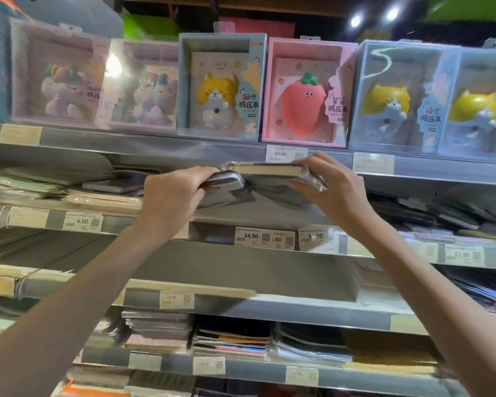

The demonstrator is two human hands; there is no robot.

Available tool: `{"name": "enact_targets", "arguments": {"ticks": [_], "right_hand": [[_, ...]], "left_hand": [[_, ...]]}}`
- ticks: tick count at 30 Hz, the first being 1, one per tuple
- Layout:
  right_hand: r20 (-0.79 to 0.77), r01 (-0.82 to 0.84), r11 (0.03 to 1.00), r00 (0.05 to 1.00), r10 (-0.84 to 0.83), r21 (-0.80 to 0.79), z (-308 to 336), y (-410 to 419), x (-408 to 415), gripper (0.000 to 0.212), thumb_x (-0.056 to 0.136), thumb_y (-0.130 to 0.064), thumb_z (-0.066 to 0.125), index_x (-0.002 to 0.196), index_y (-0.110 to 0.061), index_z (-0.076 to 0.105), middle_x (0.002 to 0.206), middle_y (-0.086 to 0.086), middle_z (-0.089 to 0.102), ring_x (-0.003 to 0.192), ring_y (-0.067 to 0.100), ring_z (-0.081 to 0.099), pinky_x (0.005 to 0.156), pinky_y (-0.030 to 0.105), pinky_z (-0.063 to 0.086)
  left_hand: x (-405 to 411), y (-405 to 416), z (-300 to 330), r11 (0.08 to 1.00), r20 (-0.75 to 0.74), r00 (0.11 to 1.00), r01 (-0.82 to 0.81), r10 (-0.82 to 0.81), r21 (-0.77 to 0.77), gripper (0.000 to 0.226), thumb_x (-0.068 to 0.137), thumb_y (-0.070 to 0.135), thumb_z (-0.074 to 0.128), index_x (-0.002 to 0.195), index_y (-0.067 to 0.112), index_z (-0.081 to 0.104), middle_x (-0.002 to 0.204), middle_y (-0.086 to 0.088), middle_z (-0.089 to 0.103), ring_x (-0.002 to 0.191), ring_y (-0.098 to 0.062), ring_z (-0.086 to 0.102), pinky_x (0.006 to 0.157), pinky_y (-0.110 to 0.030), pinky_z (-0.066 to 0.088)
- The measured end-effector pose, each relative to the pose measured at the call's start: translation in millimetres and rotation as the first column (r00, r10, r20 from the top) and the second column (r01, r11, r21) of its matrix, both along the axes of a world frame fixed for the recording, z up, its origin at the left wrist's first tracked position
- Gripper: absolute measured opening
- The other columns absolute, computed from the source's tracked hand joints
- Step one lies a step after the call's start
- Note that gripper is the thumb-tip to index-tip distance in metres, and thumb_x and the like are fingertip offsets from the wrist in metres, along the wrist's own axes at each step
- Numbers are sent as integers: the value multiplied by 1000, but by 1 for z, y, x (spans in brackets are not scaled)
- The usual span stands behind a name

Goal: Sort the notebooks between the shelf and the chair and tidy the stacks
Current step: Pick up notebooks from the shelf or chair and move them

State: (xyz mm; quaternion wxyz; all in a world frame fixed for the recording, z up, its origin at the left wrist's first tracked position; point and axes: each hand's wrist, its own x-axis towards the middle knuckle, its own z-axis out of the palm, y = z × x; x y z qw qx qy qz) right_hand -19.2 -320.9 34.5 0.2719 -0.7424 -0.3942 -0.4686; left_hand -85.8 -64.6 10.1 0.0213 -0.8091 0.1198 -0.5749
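Note:
Both arms reach up to the second shelf (212,216) of a store rack. My left hand (172,196) grips a dark notebook (226,180) by its left end, thumb on top. My right hand (330,184) holds a plastic-wrapped notebook (269,169) with a cream page edge, fingers curled round its right end. The two notebooks meet in the middle, the wrapped one slightly above and overlapping the dark one. Both are held just above the shelf surface, under the top shelf's edge. No chair is in view.
The top shelf carries boxed squishy notebooks: cat box (221,84), strawberry box (307,93). Flat notebook stacks (69,184) lie left on the second shelf, dark ones (430,213) at right. Lower shelves hold more stacks (229,339). Price tags (264,237) line the shelf edges.

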Motion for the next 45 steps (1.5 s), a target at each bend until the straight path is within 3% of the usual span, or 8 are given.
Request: {"name": "enact_targets", "arguments": {"ticks": [5,17,23,27,31,35,39,45], "right_hand": [[25,-51,999,998,51,-13,9,8,-42,38,76,-52,58,102,-24,64,91,-21,55,68,5,49,58,29,44],[-115,37,981,992,-60,-188,-45,36,-121,25,82,-33,68,103,-20,65,86,-18,47,67,12,49,56,36,48],[-245,60,964,961,-126,-260,-123,47,-145,30,82,-33,68,108,-18,64,97,-5,62,71,19,59,57,37,51],[-367,38,933,913,-178,-359,-183,54,-159,30,84,-31,66,112,-21,62,101,-4,61,77,17,59,56,33,48],[-485,-8,915,850,-207,-404,-247,59,-168,32,85,-34,64,115,-24,61,107,-6,61,87,18,61,60,35,49],[-549,-78,850,793,-264,-521,-314,62,-169,32,87,-38,60,118,-29,58,110,-10,57,90,16,60,59,33,48],[-593,-159,812,762,-261,-561,-380,63,-170,31,84,-33,66,114,-26,62,103,-5,61,83,23,64,46,26,31],[-620,-235,762,740,-263,-604,-468,54,-174,39,68,-18,81,103,-27,67,96,-8,65,62,17,66,33,17,33]], "left_hand": [[-40,7,9,1000,-1,1000,6,-6,0,38,71,0,72,107,13,69,90,-2,74,75,-23,70,56,-20,40],[-108,36,-55,997,-179,982,56,-63,-44,28,71,15,74,99,18,73,74,2,72,58,-19,65,46,-7,21],[-133,45,-128,993,-359,927,94,-113,-70,27,71,18,77,97,20,72,71,2,72,56,-20,66,47,-25,45],[-151,46,-188,993,-519,848,62,-107,-104,27,71,18,79,97,21,73,73,4,72,60,-18,66,44,-13,29],[-162,53,-257,970,-699,696,-16,-162,-241,39,83,21,67,121,30,62,99,2,73,89,-21,67,68,-31,51],[-176,56,-324,960,-828,538,-110,-160,-258,40,88,28,62,126,37,55,113,7,68,102,-18,62,74,-30,42],[-190,63,-392,951,-906,411,-228,-99,-207,39,90,38,55,129,43,50,116,5,66,104,-18,60,65,-27,31],[-204,75,-491,891,-981,173,-428,-88,-155,41,92,42,50,132,40,47,122,3,64,113,-19,57,86,-34,43]]}}
